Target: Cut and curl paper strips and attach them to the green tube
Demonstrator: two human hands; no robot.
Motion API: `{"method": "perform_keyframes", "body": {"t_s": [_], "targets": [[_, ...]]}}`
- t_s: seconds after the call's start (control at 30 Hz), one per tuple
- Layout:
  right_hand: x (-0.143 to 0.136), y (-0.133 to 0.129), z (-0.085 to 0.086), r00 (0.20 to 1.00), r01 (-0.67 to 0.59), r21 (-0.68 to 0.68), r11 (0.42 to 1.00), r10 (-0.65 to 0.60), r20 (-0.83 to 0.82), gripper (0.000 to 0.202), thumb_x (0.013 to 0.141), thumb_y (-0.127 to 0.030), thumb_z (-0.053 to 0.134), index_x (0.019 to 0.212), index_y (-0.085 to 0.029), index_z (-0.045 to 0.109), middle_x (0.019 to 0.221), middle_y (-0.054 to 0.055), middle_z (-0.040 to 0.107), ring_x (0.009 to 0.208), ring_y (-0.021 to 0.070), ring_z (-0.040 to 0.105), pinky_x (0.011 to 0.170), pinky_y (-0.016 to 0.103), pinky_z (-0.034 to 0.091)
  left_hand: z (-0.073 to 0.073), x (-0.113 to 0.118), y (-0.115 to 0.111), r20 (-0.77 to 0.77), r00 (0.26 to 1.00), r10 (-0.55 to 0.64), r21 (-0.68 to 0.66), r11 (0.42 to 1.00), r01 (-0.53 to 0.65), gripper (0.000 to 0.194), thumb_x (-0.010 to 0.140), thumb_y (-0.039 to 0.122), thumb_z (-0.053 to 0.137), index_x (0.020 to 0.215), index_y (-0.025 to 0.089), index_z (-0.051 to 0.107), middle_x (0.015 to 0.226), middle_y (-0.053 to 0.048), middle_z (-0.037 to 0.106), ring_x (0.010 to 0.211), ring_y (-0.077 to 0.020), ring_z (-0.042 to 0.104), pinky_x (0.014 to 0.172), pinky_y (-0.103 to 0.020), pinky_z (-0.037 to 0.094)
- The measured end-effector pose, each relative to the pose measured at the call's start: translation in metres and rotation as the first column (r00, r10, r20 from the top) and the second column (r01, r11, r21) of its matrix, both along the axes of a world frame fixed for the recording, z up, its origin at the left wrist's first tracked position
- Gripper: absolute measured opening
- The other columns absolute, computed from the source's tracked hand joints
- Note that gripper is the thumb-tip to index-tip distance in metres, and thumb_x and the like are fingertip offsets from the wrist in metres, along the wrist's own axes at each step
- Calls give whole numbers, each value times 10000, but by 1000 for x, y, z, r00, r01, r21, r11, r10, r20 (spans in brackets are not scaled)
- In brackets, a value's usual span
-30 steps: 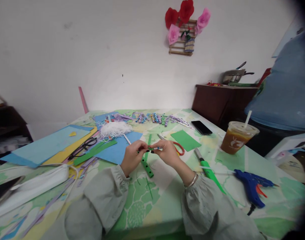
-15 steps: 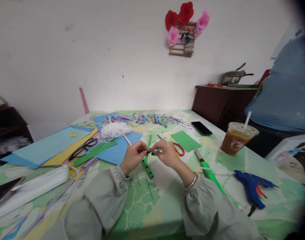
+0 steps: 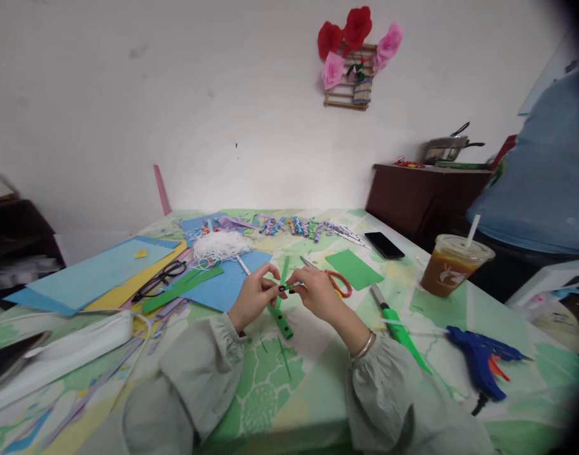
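Head view | left hand [image 3: 252, 296]: index finger had arched up off thumb, hold looked looser, grip unclear | right hand [image 3: 318, 294]: pinched small green paper piece [image 3: 288, 287] between hands | dotted green strip [image 3: 282, 325] lay at 6 o'clock

I look out from my own head, above the near side of the bench [image 3: 318, 392], facing forward and down across it. This one view sits close: my sleeves [image 3: 195, 373] fill its lower part, and my hands [image 3: 318, 294] come just below its middle, over the bench. It reaches wide, past the bench's far edge to the wall [image 3: 189, 114] and a cabinet [image 3: 413, 202] beyond its right side.
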State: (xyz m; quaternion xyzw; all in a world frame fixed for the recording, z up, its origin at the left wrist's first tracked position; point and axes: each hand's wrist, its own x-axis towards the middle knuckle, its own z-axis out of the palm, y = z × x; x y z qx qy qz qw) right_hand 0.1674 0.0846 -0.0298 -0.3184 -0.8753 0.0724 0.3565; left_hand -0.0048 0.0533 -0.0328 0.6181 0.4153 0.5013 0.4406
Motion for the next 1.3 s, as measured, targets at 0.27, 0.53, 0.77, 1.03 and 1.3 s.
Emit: {"method": "perform_keyframes", "body": {"t_s": [0.27, 0.53, 0.77, 1.03, 1.3], "targets": [[1, 0, 0, 999, 52, -24, 998, -52, -16, 174, 727, -15, 575, 758, -186, 585, 688, 14, 642, 672, 162, 594, 588, 228, 345, -5, 1, -4, -348, 899, 264, 419, 902, -103, 101, 769, 126, 486, 748, 190, 562, 614, 13, 663, 518, -107, 570, 490, -193, 395], [-1, -1, 1, 997, 73, -24, 997, -74, -19, 181, 722, -22, 570, 776, -193, 589, 683, 6, 647, 649, 157, 593, 589, 229, 343, -3, 0, -6, -446, 798, 405, 582, 809, -86, 101, 788, 122, 496, 747, 197, 548, 553, 48, 625, 453, -95, 532, 478, -188, 380], [-1, 0, -1, 996, 72, -6, 997, -72, -47, 160, 730, -44, 579, 789, -191, 601, 743, 27, 655, 708, 168, 598, 633, 238, 376, -3, -3, -4, -459, 762, 456, 657, 752, -54, 147, 808, 147, 509, 715, 182, 618, 566, 19, 628, 467, -98, 542, 481, -194, 384], [1, 3, -2, 996, 55, 12, 998, -54, -68, 185, 759, -28, 538, 790, -183, 634, 743, 43, 641, 725, 176, 583, 661, 256, 392, -7, -9, 3, -486, 739, 467, 707, 707, 19, 99, 816, 227, 575, 834, 187, 664, 747, -46, 730, 650, -163, 670, 615, -241, 491], [4, 4, 1, 1000, -27, 21, 999, 27, 5, 92, 866, -147, 538, 864, -183, 623, 822, 42, 655, 772, 162, 595, 685, 247, 404, -14, -12, 7, -528, 701, 480, 711, 701, 56, 199, 863, 156, 444, 921, 182, 632, 806, -65, 708, 739, -182, 665, 662, -268, 499]]}}
